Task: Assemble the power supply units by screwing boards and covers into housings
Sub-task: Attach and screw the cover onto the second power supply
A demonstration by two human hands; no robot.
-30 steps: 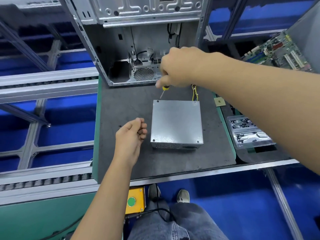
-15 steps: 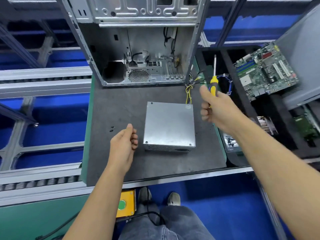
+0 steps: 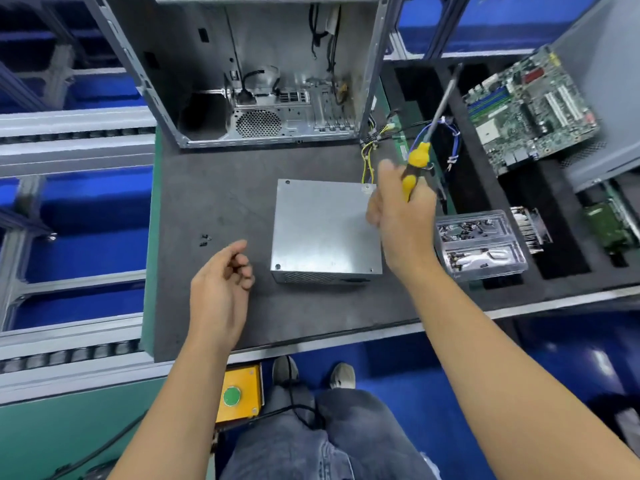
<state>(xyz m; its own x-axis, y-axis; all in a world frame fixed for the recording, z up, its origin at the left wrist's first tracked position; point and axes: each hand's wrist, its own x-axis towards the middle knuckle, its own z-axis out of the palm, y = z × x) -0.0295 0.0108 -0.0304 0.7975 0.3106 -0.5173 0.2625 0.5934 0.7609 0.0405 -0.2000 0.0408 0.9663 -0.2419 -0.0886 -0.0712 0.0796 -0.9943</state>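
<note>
Our right hand [image 3: 398,216] grips the screwdriver [image 3: 415,164], shaft tilted up and away from the metal box [image 3: 325,226] just left; left hand [image 3: 218,289] hangs loosely curled, empty.

Dark grey mat [image 3: 214,188] on green-edged bench. On it: silver power supply [image 3: 325,226] near centre, open PC case [image 3: 256,81] at far edge, small black screws [image 3: 205,239] left of supply. Clear parts box [image 3: 479,244] just right of mat.
</note>
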